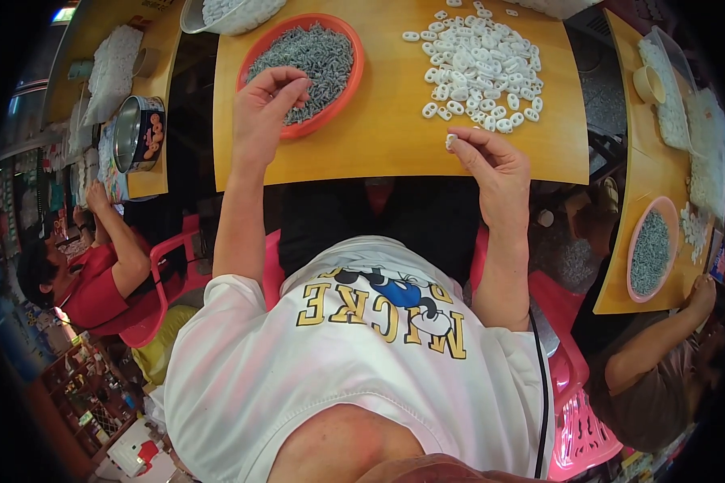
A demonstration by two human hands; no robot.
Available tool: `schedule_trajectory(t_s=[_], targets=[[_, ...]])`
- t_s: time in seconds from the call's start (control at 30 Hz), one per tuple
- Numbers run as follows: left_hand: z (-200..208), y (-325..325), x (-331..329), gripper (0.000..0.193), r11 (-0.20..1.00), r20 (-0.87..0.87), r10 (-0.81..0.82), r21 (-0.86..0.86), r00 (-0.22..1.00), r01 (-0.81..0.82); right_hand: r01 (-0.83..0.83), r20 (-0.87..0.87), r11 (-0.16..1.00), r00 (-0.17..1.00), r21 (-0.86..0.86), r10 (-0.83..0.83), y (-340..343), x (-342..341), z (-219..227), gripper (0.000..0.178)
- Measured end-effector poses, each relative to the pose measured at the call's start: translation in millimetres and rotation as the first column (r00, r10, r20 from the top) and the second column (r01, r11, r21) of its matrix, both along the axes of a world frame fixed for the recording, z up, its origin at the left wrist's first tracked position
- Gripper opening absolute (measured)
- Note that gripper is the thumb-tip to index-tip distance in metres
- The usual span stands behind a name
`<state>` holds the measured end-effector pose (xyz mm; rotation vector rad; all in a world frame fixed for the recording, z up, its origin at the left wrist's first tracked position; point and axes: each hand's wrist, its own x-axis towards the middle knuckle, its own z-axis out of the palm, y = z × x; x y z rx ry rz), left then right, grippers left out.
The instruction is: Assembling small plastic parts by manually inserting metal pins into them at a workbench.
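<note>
An orange-red round bowl (357,60) full of small grey screw-like pieces (318,60) stands at the left of my wooden table. My left hand (270,105) hovers over its near left rim, thumb and fingers pinched together. What the pinch holds, if anything, is too small to make out. To the right lies a loose pile of white plastic pieces (483,64), small ovals with two holes each. Just in front of that pile, my right hand (495,165) grips a small white plastic piece (450,142) between thumb and fingertips, above the table's near edge.
A clear tub (242,18) of white pieces stands at the far left of my table (395,153). At the left table sits a co-worker in red (113,282), near a round tin (137,133). Another co-worker (652,386) works at the right table beside a pink bowl (634,278).
</note>
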<state>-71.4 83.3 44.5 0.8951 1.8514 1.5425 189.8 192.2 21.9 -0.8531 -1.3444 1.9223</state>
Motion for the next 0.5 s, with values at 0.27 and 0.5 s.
schedule_trajectory(t_s=[0.27, 0.5], targets=[[-1.8, -3.4, 4.6, 0.018, 0.996, 0.304, -0.064, 0.081, 0.950, 0.041, -0.002, 0.014, 1.000, 1.000, 0.019, 0.002, -0.4, 0.2, -1.1, 0.018], [-2.2, 1.1, 8.1, 0.014, 0.997, 0.393, -0.058, 0.066, 0.918, 0.035, -0.004, 0.008, 1.000, 1.000, -0.011, 0.004, 0.0, 0.3, -1.0, 0.019]])
